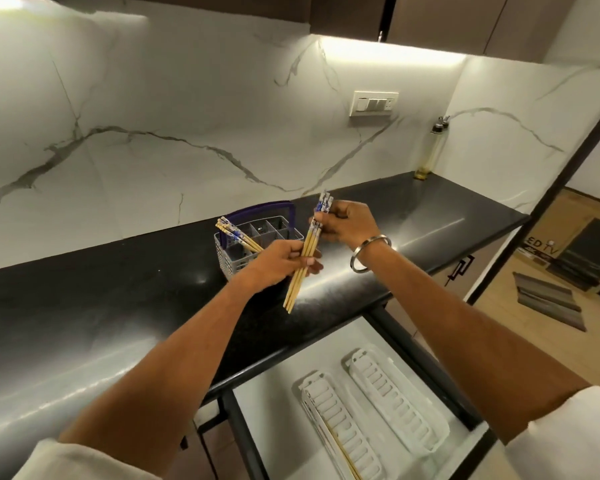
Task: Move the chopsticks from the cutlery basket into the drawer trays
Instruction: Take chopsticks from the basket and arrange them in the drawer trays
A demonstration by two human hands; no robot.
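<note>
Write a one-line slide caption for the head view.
Both hands, left and right, hold a chopstick bundle over the counter, between the cutlery basket and open drawer trays.

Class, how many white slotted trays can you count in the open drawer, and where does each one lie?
2. The left tray lies nearer the drawer's front, with a chopstick along its edge. The right tray lies beside it, farther back. The frame's bottom edge may hide more.

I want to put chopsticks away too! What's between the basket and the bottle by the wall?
In the head view, both hands, left and right, hold a chopstick bundle there; past them, bare black counter reaches the bottle from the cutlery basket.
</note>
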